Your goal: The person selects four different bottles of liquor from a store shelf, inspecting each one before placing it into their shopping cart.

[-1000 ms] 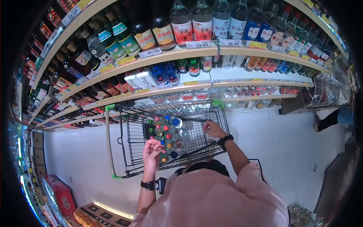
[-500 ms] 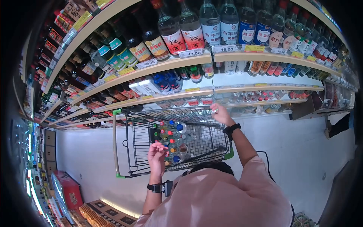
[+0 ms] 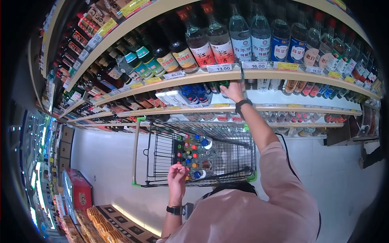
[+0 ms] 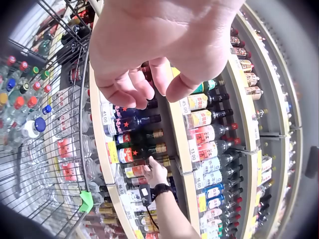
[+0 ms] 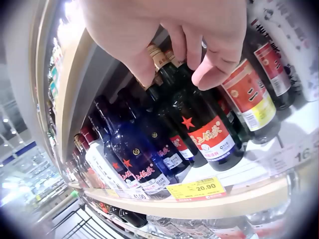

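Observation:
My right hand reaches into the second shelf. In the right wrist view the thumb and fingers of that hand spread around the neck of a dark green bottle with a red star label; firm contact cannot be made out. The bottle stands upright on the shelf. My left hand hangs above the near side of the cart, its fingers loosely bent and holding nothing. Below it, capped bottles stand grouped in the cart.
Blue bottles stand left of the green ones, an orange-labelled bottle right. Above runs a shelf edge with price tags and bottles over it. A red cooler stands lower left; a person's leg shows far right.
My right hand has moved from above the cart up and into the second shelf, to the green bottles. The left hand stays loosely bent over the cart. The view has shifted towards the shelves.

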